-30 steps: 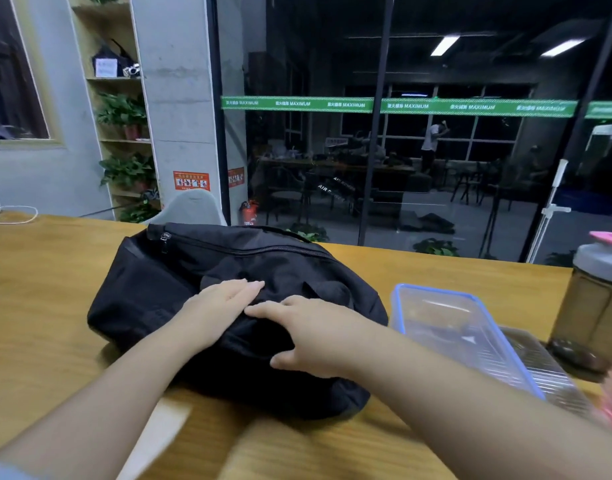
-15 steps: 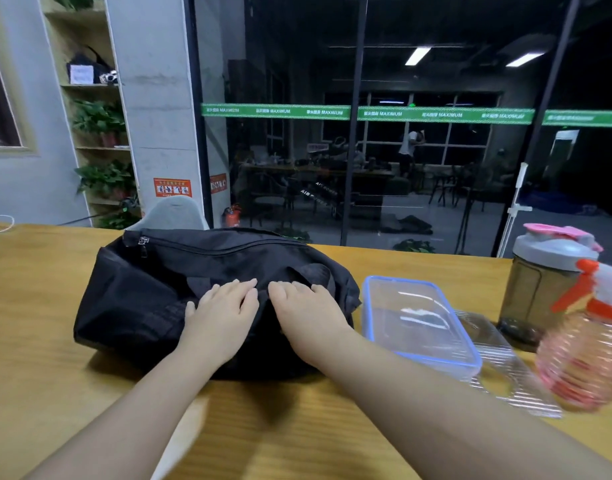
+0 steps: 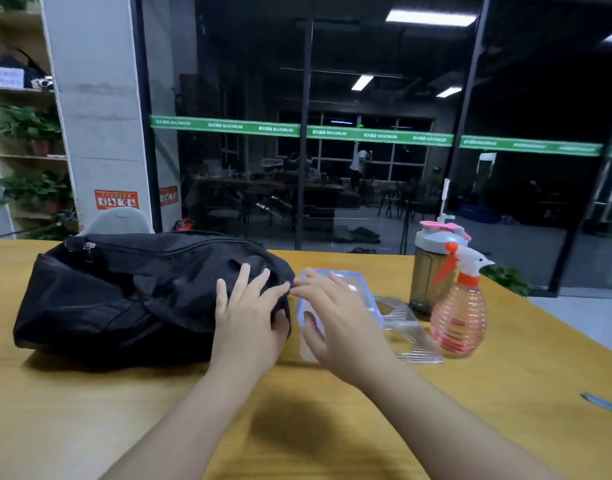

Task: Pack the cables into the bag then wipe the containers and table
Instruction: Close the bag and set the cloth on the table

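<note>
A black fabric bag (image 3: 124,292) lies zipped on the wooden table (image 3: 90,420), left of centre. My left hand (image 3: 250,317) rests flat on the bag's right end with its fingers spread. My right hand (image 3: 335,320) hovers open just right of the bag, over a clear plastic container with a blue rim (image 3: 361,282). A second clear ridged container (image 3: 406,332) lies flat to the right of the first. No cable is in sight.
A pink spray bottle with a white and orange trigger (image 3: 458,318) stands at the right, with a dark shaker bottle with a grey and pink lid (image 3: 432,268) behind it. A grey object's tip (image 3: 605,405) shows at the right edge. A glass wall runs behind the table.
Both hands slid right across the bag. The left one now lies on its right end, and the right one has come off the bag above the blue-rimmed container. The view turned right.
</note>
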A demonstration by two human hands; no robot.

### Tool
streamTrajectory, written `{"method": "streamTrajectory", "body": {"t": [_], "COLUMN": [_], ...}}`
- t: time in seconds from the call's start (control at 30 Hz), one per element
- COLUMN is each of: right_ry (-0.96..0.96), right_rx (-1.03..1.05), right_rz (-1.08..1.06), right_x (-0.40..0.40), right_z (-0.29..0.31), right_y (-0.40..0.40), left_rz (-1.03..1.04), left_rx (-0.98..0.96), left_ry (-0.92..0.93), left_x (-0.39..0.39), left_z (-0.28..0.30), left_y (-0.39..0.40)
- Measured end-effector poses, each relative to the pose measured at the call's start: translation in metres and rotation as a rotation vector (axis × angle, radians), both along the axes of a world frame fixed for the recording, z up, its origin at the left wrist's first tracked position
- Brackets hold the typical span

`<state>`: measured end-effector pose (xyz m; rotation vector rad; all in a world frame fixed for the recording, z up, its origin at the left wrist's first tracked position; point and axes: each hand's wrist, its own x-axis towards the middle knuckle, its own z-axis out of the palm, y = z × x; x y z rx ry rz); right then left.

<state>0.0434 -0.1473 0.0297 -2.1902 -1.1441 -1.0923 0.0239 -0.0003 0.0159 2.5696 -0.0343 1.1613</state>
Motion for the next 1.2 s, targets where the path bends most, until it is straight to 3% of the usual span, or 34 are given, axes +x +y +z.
{"method": "streamTrajectory", "body": {"t": [0.2, 0.37, 0.63, 0.83, 0.93, 1.03, 1.2], "right_ry": [-0.025, -0.076, 0.026, 0.232, 0.342, 0.426, 0.631], "right_rx": [0.282, 0.384, 0.561, 0.787, 0.774, 0.712, 0.229], "right_rz": [-0.122, -0.254, -0.539, -0.676, -0.754, -0.98, -1.514], "right_x": [-0.013, -0.023, -0.032, -0.032, -0.029, -0.027, -0.035], "right_z": [-0.021, -0.037, -0.051, -0.051, -0.052, -0.058, -0.069], "right_y": [-0.075, -0.141, -0.225, -0.24, -0.245, -0.262, -0.294], "left_rz": [-0.211, -0.409, -0.626, -0.664, -0.686, -0.718, -0.735], "left_rx": [-0.148, -0.087, 0.117, -0.11, -0.212, -0.348, -0.396], "left_ry": [-0.088, -0.124, 0.024, 0.176, 0.221, 0.248, 0.303], "left_x": [-0.006, -0.012, -0.01, -0.009, -0.009, -0.011, -0.016], "left_z": [-0.009, -0.015, -0.045, -0.046, -0.045, -0.043, -0.038], "left_y": [-0.086, -0.132, -0.145, -0.142, -0.14, -0.138, -0.14]}}
